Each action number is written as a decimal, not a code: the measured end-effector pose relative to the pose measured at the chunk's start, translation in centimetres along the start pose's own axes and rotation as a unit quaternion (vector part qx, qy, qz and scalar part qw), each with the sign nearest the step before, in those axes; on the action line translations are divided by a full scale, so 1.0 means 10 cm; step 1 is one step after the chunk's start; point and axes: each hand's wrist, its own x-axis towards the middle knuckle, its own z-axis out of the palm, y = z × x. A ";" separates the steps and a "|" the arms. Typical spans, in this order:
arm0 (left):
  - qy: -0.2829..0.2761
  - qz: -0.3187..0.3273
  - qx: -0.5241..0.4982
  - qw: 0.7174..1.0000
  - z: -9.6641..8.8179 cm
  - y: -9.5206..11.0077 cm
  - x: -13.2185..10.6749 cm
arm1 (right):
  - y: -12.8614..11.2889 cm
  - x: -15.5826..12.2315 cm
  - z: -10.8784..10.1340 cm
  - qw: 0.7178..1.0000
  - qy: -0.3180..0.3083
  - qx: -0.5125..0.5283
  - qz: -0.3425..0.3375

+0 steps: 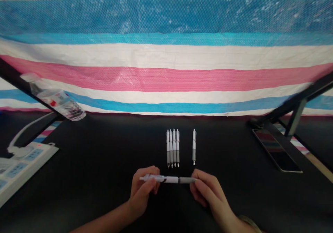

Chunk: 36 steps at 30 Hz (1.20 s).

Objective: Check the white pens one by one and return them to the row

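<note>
A white click pen (171, 179) with a grey grip lies level between my two hands, above the black table. My left hand (142, 188) pinches its clip end, thumb on top and fingers curled behind. At the tip end, my right hand (208, 189) is closed with thumb and forefinger on the pen, so the point itself is hidden. Beyond the hands, a row of several similar pens (172, 148) lies side by side, tips toward me. One more pen (194, 146) lies apart, to the right of that row.
A smartphone (277, 150) rests on the black table (109, 146) at the right. To the left are a white power strip (23, 167) with a plugged-in cable and a tilted plastic bottle (61, 103). Striped sheeting (166, 56) hangs behind; dark metal bars (299, 101) flank both sides.
</note>
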 end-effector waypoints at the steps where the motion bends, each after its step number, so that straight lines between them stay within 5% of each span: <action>1: 0.000 0.000 0.000 1.000 0.00 0.00 0.00 | -0.01 0.00 0.00 1.000 -0.004 -0.014 0.005; 12: 0.001 0.013 -0.024 1.000 0.00 -0.03 -0.01 | 0.02 -0.02 0.02 0.999 0.006 0.023 0.038; 18: 0.002 0.003 -0.027 1.000 0.00 0.00 0.00 | -0.03 -0.01 0.01 0.998 0.022 0.060 0.002; 24: 0.013 0.003 -0.026 1.000 -0.01 -0.01 0.02 | -0.02 0.03 0.05 0.993 0.000 0.098 0.059; 36: 0.040 -0.016 -0.061 0.997 -0.02 0.01 0.05 | 0.07 0.02 -0.05 0.948 0.149 0.282 0.008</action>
